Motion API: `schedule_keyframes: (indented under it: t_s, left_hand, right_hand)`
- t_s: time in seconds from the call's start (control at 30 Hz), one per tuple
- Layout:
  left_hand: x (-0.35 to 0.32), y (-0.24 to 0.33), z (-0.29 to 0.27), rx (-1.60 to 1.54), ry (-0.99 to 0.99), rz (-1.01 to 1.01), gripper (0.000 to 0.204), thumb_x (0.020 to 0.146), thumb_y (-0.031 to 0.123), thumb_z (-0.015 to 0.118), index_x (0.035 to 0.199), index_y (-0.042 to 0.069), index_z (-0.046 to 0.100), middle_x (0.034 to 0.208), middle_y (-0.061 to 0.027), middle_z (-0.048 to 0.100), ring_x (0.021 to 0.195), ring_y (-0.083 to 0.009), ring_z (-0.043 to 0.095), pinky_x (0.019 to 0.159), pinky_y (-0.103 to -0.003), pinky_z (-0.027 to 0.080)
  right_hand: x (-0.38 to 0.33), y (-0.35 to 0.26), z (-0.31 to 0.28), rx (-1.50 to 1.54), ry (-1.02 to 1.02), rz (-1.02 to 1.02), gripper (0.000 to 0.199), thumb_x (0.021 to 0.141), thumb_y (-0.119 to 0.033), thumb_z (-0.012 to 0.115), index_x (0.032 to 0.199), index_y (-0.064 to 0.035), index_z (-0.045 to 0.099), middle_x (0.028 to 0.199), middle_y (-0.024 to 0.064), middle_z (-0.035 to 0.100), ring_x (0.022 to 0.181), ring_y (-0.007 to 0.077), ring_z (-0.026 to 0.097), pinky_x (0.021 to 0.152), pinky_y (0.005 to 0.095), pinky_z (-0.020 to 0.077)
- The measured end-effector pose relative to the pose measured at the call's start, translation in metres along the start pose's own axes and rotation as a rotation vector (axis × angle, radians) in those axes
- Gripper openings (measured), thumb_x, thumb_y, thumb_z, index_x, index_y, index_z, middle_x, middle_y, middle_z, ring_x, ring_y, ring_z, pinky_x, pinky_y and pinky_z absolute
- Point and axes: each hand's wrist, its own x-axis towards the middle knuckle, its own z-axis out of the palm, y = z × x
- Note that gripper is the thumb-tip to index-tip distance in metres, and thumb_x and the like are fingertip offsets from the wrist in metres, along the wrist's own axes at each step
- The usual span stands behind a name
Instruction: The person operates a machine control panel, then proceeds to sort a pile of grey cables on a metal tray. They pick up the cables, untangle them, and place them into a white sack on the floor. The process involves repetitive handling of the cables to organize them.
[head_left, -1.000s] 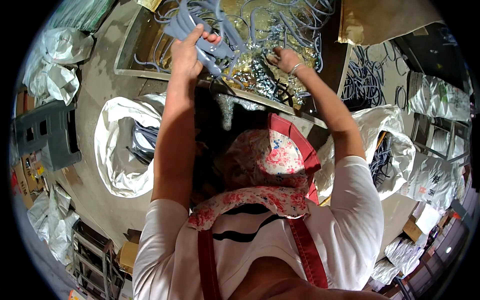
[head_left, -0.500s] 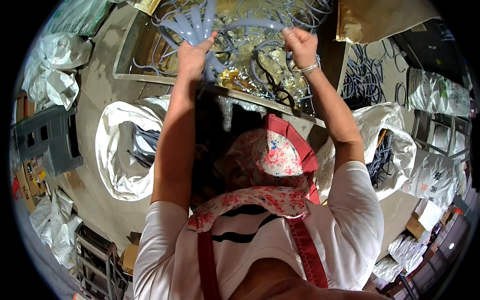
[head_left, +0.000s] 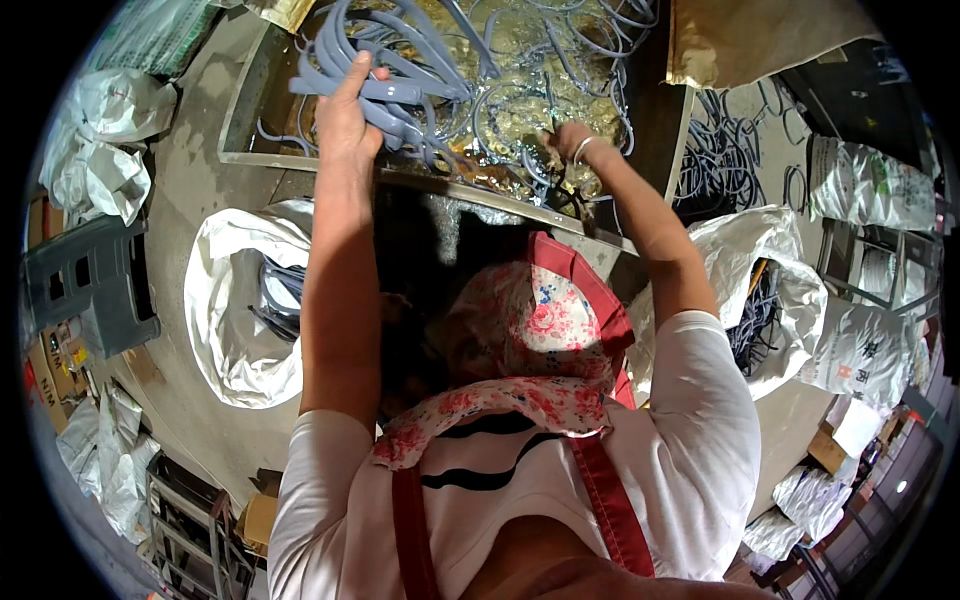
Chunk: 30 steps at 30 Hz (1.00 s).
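My left hand (head_left: 345, 125) is closed round a thick bundle of grey flexible strips (head_left: 400, 92), thumb on top. Their looped lengths fan out over the left part of a water-filled tank (head_left: 540, 212). Lower and to the right, my right hand (head_left: 578, 142) reaches down to the water, near the tank's front rim. Its fingers point down among wet loops and some dark strips (head_left: 570, 195), and the fingertips are blurred and partly hidden. Any strip between them cannot be made out. More grey loops (head_left: 600, 40) lie in the rippling water.
White sacks holding dark strips stand on the floor at left (head_left: 215, 330) and right (head_left: 800, 300). A heap of grey strips (head_left: 715, 150) lies right of the tank, beside a brown sheet (head_left: 760, 40). A grey plastic stool (head_left: 90, 285) is at far left.
My left hand has turned and moved left, its bundle now lying sideways. My right hand has gone down toward the front rim, no longer holding up the grey strip it held.
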Motion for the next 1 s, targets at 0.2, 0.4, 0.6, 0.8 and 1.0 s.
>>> schedule_keyframes:
  t_s: [0.2,0.4,0.6,0.8,1.0]
  left_hand:
    - [-0.004,0.0,-0.006,0.212,-0.113,0.081,0.015,0.08,0.004,0.061,0.092,-0.002,0.053,0.076,-0.0105,0.058,0.065,-0.0182,0.057,0.063,-0.034,0.051]
    - [-0.008,-0.013,0.002,0.223,-0.116,0.116,0.021,0.079,0.0,0.061,0.098,-0.003,0.053,0.082,-0.0082,0.059,0.071,-0.017,0.059,0.065,-0.028,0.05]
    - [-0.013,-0.01,0.016,0.28,-0.198,0.19,0.02,0.078,0.001,0.062,0.097,-0.004,0.056,0.086,-0.0098,0.061,0.078,-0.0189,0.061,0.069,-0.03,0.049]
    - [-0.023,-0.005,0.002,0.559,-0.112,0.193,0.019,0.075,0.007,0.066,0.09,-0.004,0.062,0.079,-0.0065,0.063,0.069,-0.013,0.057,0.064,-0.026,0.046]
    - [-0.036,-0.007,0.028,0.694,-0.19,0.142,0.019,0.077,0.005,0.063,0.094,-0.003,0.063,0.081,-0.0059,0.063,0.072,-0.0102,0.056,0.065,-0.024,0.045]
  right_hand:
    - [-0.02,0.009,0.046,0.162,-0.022,-0.103,0.059,0.084,-0.048,0.046,0.116,0.0016,0.049,0.115,0.0238,0.052,0.104,0.0382,0.051,0.091,0.0401,0.0386]
    - [-0.018,0.015,0.03,0.181,0.129,0.012,0.057,0.083,-0.046,0.049,0.104,0.0071,0.053,0.102,0.0273,0.057,0.099,0.0377,0.054,0.085,0.0402,0.0429]
    - [0.018,0.041,0.09,0.474,0.034,0.065,0.065,0.082,-0.051,0.043,0.109,0.008,0.05,0.11,0.0306,0.052,0.106,0.0399,0.049,0.091,0.0399,0.0377]
    - [-0.053,0.001,-0.004,0.101,0.327,-0.149,0.031,0.088,-0.03,0.043,0.094,-0.001,0.053,0.08,0.0256,0.059,0.076,0.0406,0.058,0.068,0.0452,0.0463]
    - [-0.129,-0.046,-0.131,-0.143,0.417,-0.186,0.025,0.084,-0.028,0.049,0.094,-0.0066,0.059,0.083,0.0187,0.062,0.078,0.0347,0.06,0.069,0.0417,0.0479]
